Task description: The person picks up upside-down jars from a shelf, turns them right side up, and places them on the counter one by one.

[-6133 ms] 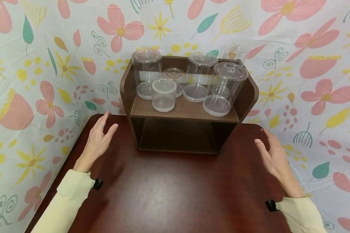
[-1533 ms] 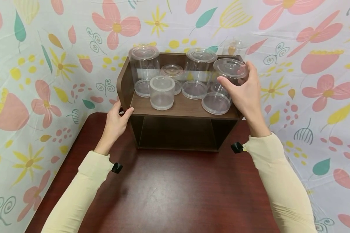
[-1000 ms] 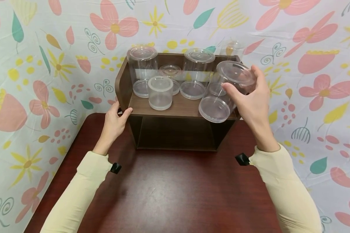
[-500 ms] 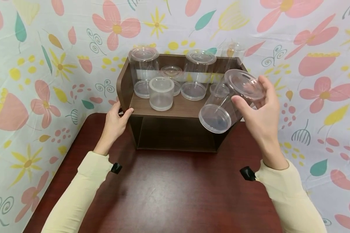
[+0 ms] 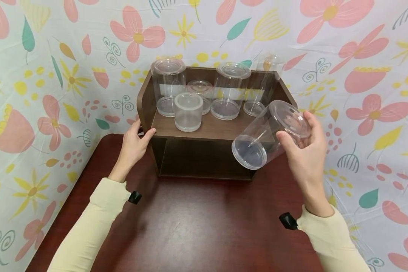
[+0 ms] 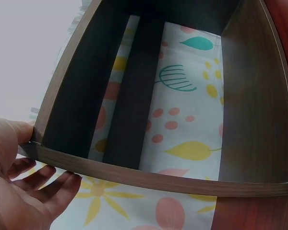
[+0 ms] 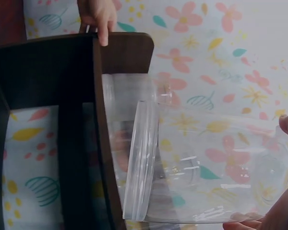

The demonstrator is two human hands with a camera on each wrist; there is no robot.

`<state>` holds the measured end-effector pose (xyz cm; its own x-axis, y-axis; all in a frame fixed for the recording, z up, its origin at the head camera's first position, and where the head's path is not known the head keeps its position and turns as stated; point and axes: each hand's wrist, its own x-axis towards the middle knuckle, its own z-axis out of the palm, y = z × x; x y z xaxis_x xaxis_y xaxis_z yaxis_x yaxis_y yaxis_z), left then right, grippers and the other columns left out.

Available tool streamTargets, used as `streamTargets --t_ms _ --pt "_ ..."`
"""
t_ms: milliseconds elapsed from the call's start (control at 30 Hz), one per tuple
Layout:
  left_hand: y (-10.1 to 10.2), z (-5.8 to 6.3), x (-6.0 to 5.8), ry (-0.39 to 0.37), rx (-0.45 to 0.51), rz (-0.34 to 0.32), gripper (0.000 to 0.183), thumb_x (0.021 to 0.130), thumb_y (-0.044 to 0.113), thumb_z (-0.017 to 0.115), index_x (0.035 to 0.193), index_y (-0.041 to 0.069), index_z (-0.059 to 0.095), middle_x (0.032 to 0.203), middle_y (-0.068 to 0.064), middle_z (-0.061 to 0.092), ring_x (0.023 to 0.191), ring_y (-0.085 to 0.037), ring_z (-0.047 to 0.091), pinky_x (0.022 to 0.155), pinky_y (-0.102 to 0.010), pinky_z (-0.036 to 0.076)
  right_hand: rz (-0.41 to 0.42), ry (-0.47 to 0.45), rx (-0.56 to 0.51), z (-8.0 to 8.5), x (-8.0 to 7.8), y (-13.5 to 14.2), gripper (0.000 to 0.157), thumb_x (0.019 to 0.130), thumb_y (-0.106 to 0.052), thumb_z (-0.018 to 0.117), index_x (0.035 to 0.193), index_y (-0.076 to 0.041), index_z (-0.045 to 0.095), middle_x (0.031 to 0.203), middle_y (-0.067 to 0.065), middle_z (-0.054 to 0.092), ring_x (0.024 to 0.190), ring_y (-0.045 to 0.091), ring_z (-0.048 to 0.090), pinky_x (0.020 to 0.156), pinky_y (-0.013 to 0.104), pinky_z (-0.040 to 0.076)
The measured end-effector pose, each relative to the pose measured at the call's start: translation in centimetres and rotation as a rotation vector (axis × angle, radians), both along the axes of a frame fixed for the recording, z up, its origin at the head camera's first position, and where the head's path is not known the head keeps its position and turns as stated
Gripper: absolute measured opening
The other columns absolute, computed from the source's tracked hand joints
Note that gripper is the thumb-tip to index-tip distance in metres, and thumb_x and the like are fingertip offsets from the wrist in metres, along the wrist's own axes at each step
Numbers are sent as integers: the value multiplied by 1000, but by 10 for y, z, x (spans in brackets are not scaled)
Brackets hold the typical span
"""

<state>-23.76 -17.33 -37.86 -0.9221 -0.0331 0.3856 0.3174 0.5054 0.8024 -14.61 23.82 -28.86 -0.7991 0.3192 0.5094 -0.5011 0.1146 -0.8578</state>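
One large jar point(image 5: 268, 132) is tilted in the right hand point(image 5: 307, 158), whose thumb and fingers bend round its higher, wide end at the right; its ringed lower end points left and near, in front of the near edge of the brown shelf point(image 5: 221, 131). Whether that end touches the shelf, I cannot tell. The left hand point(image 5: 132, 147) grips the shelf's near left edge, thumb at the front corner, fingers on the outer side. Upright on the shelf's upper level are a tall jar point(image 5: 170, 87) at the left, a cloudy jar point(image 5: 188, 115) nearer and to its right, a short jar point(image 5: 200, 90) just beyond that, a middle jar point(image 5: 230, 90) and, at the far right, a slim jar point(image 5: 263, 85). The shelf stands on the far part of a reddish table point(image 5: 190, 223); flowered cloth point(image 5: 204, 34) hangs behind.
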Motion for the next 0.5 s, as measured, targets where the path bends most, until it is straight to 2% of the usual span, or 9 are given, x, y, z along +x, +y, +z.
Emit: streamTargets --t_ms 233,500 --pt "0 0 0 -12 9 1 46 102 22 67 141 -1 55 132 -25 59 128 -41 57 104 -54 49 5 37 -38 -18 10 1 73 83 3 77 149 0 46 138 17 59 122 24 62 98 20 49" --pt "-2 -1 -1 6 16 -15 48 102 22 68 143 -1 54 132 -25 60 129 -41 57 104 -54 49 46 29 -77 -39 17 -2 71 85 6 75 150 3 44 141 18 57 126 22 59 103 21 47"
